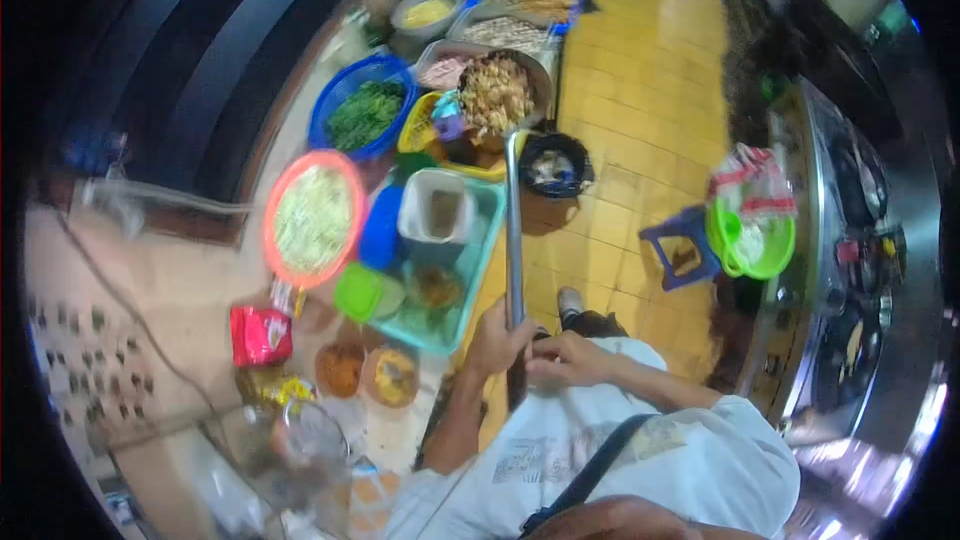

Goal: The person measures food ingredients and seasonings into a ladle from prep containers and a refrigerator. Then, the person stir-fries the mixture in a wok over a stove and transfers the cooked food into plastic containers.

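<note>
- Grey metal pole [515, 235] reaches toward twelve o'clock.
- Your left hand [500, 338] wraps its near end; whether your right hand [570, 360] grips it, I cannot tell.
- Turquoise tray [474, 258] sits at ten o'clock.

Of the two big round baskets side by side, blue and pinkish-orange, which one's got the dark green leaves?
The blue basket: it holds dark green leaves, while the pinkish-orange basket holds pale shreds.
</note>
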### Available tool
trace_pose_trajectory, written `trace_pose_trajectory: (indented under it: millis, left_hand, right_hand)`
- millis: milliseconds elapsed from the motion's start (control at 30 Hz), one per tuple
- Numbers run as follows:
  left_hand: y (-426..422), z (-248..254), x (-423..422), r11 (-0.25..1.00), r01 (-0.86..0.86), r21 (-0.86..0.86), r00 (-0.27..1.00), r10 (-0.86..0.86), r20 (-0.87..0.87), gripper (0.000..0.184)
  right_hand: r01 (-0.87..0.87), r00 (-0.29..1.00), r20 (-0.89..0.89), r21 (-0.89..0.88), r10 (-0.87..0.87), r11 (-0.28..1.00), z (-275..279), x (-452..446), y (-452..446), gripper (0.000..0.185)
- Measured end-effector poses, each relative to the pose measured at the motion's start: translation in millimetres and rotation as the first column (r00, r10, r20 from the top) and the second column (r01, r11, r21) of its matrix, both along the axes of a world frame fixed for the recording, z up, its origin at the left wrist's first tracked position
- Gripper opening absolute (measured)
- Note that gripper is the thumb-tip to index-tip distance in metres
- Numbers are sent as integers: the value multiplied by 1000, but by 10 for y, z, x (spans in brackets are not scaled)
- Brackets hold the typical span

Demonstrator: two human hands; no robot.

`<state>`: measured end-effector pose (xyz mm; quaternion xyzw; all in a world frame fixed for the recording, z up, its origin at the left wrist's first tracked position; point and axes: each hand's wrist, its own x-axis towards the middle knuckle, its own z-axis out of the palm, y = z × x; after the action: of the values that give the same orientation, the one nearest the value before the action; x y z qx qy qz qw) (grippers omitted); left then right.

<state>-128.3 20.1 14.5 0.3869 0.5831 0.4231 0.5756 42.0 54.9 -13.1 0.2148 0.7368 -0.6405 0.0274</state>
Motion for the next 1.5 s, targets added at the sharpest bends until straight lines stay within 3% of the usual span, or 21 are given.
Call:
trace_pose_trajectory:
  millis: [67,100,133,233,333,367,400,467,633,700,767,833,933,967,1033,1133,1200,1233,1300,1400,1500]
  left_hand:
    - [405,-326,345,986,141,85,986,-133,-102,19]
    - [553,-428,553,962,228,148,959,-195,-206,21]
    - [700,-385,822,935,319,156,935,-284,-213,21]
    - [853,-33,1802,843,536,41,827,-515,-224,22]
    - [807,78,2809,619,756,212,654,-712,-254,20]
    - [886,-165,3162,540,828,152,553,-831,-60,23]
    - [966,-564,3435,479,815,325,502,-865,15,31]
    - [1014,-482,3910,422,885,197,373,-896,242,37]
    - [1125,-1177,4513,351,934,-71,347,-936,-57,40]
    - [1168,-1248,4686,316,935,-160,284,-939,-197,42]
    - [1191,-1173,4905,341,883,-323,339,-939,-63,43]
    - [1325,-1310,5204,288,897,-335,282,-957,-68,42]
    - [1530,-1407,5788,166,922,-350,149,-986,-75,39]
    - [1597,-1409,6010,135,937,-321,105,-989,-108,38]
    - [1681,-1378,6428,125,944,-307,127,-992,-14,37]
    - [1833,-1397,7049,18,946,-324,-19,-994,-110,38]
    - [1849,-1451,7362,-20,955,-297,-45,-996,-78,39]
    - [1850,-1512,7528,-49,947,-317,-81,-993,-87,40]
    - [1793,-1520,7806,-54,970,-236,-62,-998,-26,38]
    - [1693,-1470,8152,-191,958,-215,-192,-981,17,37]
    - [1604,-1607,8319,-239,949,-206,-253,-966,-45,40]
  right_hand:
    - [303,932,-154,-173,-329,937,-65,221,-192,34]
    - [474,766,-266,-382,-586,793,-83,325,-286,36]
    - [546,705,-275,-377,-653,748,-74,474,-295,36]
    - [669,203,-103,-712,-974,215,5,1026,-330,34]
    - [696,-60,-73,-718,-996,11,88,1835,-483,34]
    - [748,-287,-135,-650,-948,-134,178,2139,-499,33]
    - [741,-360,-142,-644,-922,-190,170,2519,-567,33]
    - [697,-568,-65,-569,-821,-437,81,3345,-768,35]
    - [550,-835,-81,-69,-545,-832,-79,5239,-1346,32]
    - [441,-885,-157,21,-439,-897,-414,5911,-1478,34]
    - [366,-913,-164,81,-374,-927,-687,6475,-1565,37]
    - [276,-894,-175,513,-414,-813,-968,6942,-1656,37]
    - [384,-868,56,706,-494,-595,-1056,7261,-1912,38]
    - [466,-854,219,725,-471,-507,-1042,7392,-2004,42]
    - [416,-886,212,758,-412,-503,-833,7318,-2052,43]
    - [210,-916,-46,793,-399,-572,-960,7257,-2053,43]
    - [288,-945,17,523,-328,-802,-948,7169,-1993,36]
    - [290,-946,30,527,-323,-799,-923,7147,-1988,36]
    - [422,-876,363,257,-318,-869,-876,7268,-1963,35]
    - [428,-903,243,571,-354,-700,-904,7540,-1968,38]
    - [418,-908,227,552,-352,-722,-1402,7503,-2091,40]
